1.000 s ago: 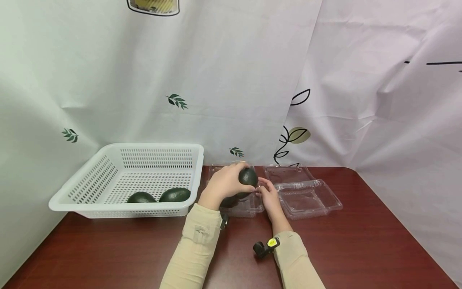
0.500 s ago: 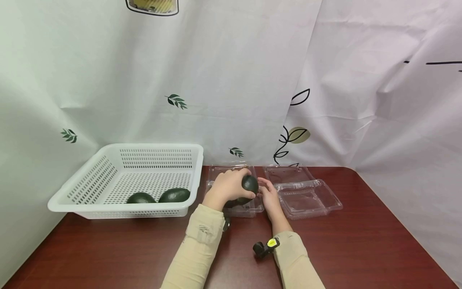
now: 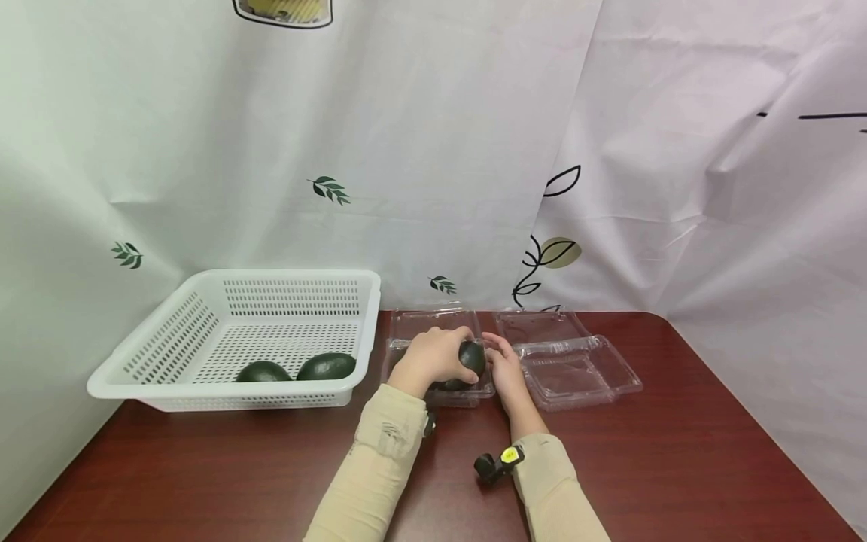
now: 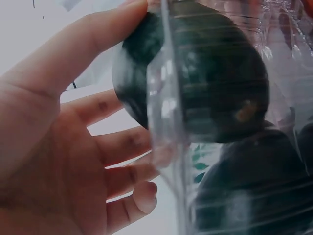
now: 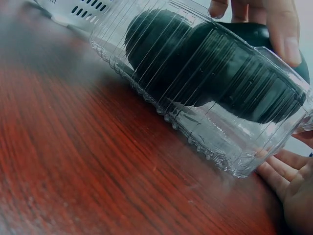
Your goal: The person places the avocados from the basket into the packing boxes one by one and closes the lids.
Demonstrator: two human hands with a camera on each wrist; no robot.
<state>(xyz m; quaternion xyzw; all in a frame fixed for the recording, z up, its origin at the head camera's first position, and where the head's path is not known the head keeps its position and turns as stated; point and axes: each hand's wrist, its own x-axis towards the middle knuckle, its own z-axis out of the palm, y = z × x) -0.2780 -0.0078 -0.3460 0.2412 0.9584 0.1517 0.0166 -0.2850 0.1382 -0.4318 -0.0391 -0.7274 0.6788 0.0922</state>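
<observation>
My left hand (image 3: 433, 357) grips a dark green avocado (image 3: 472, 357), thumb on the near side. This avocado sits partly inside a clear plastic clamshell box (image 3: 485, 392) with its lid (image 3: 433, 322) raised behind. Through the ribbed wall, the left wrist view has another avocado (image 4: 249, 183) below the held one. Both lie against each other in the right wrist view, where the left fingers reach in from above. My right hand (image 3: 506, 374) rests its extended fingers against the box's right end; some of its fingertips are hidden by the box.
A white perforated basket (image 3: 369, 331) stands at left, holding two visible avocados, one on the left (image 3: 263, 371) and one on the right (image 3: 327, 366). Another clear clamshell box (image 3: 576, 376) lies open at right. A printed white cloth (image 3: 420, 150) hangs behind the dark red table (image 3: 677, 452).
My left hand has lowered the avocado into the clear box, moving down and slightly right. The right hand has stayed at the box's side.
</observation>
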